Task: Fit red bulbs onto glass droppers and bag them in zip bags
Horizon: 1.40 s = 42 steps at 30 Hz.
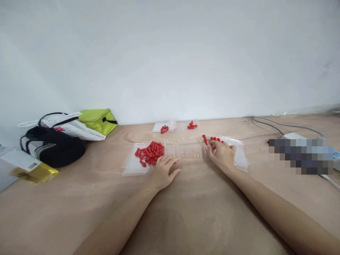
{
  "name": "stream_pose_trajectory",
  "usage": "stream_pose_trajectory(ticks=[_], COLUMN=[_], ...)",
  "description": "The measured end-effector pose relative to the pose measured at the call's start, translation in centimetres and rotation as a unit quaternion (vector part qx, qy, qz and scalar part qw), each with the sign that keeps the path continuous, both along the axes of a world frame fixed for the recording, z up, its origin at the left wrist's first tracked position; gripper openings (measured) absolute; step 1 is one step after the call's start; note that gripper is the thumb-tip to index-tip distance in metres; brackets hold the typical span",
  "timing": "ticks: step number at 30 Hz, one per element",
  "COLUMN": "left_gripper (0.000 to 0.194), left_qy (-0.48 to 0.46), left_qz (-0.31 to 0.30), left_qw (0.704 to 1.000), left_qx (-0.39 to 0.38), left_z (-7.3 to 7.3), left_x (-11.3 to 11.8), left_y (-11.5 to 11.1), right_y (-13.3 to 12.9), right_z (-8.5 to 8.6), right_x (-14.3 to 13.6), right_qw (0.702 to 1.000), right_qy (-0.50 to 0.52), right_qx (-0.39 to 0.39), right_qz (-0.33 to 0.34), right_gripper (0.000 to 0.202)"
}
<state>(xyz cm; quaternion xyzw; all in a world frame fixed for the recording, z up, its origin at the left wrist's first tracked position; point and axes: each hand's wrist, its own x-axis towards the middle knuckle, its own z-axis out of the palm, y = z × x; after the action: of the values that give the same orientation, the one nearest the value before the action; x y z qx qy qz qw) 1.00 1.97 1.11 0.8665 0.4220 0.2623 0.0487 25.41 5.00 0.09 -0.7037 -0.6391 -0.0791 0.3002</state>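
On grained tabletop | right hand apparently pinching bulbous red piece | left hand slack beside slim pale sticks

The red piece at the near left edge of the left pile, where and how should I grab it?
I'd pinch the red piece across its middle, coming down from the near left. It lies on its side, and the rest of the red pile crowds its far and right sides, while toward you there's only flat clear plastic.
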Motion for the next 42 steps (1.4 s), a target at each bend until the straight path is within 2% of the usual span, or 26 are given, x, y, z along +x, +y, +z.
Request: stream_pose_trajectory(ticks=[3,8,14,20,22,25,28,31,37,42], left_gripper=[0.027,0.021,0.013,0.01,0.007,0.01,0.012,0.011,0.018,0.014], left_qy=[0.007,0.01,0.014,0.021,0.018,0.011,0.012,0.019,0.057,0.064], left_qz=[-0.009,-0.011,-0.018,-0.01,0.02,0.113,0.215,0.285,0.308,0.31], left_qw=[1.0,1.0,1.0,1.0,0.999,0.991,0.969,0.949,0.942,0.939], left_qx=[0.004,0.01,0.011,0.01,0.022,0.069,0.117,0.132,0.122,0.137], left_z=[-0.1,-0.2,-0.2,0.1,0.0,-0.1,0.0,0.4,0.5,0.2], left_x=[0.1,0.0,0.0,0.3,0.4,0.3,-0.6,-1.9,-2.6,-2.0], left_y=[0.1,0.1,0.1,-0.1,-0.2,0.0,0.8,1.9,3.3,3.8], right_y=[1.4,2.4,2.2,1.9,2.0,2.2,2.3,2.2,0.3,-2.1], right_z=[-0.1,-0.3,-0.3,-0.4,-0.3,-0.1,0.1,0.1,-0.2,-1.2], right_x=[0.3,0.0,0.1,-0.5,-0.7,-1.0,-1.2,-1.5,-1.5,-1.1], right_qw=[0.997,0.991,0.993,0.994,0.992,0.988,0.986,0.985,0.992,0.988], right_qy=[0.004,-0.016,-0.029,-0.065,-0.07,-0.086,-0.107,-0.121,-0.123,-0.094], right_qx=[-0.062,-0.115,-0.102,-0.082,-0.099,-0.124,-0.131,-0.124,-0.027,0.029], right_qz=[-0.048,-0.07,-0.059,-0.017,-0.018,-0.021,-0.015,-0.017,0.014,0.115], right_gripper=[0.024,0.021,0.023,0.028,0.028,0.026,0.025,0.025,0.026,0.023])
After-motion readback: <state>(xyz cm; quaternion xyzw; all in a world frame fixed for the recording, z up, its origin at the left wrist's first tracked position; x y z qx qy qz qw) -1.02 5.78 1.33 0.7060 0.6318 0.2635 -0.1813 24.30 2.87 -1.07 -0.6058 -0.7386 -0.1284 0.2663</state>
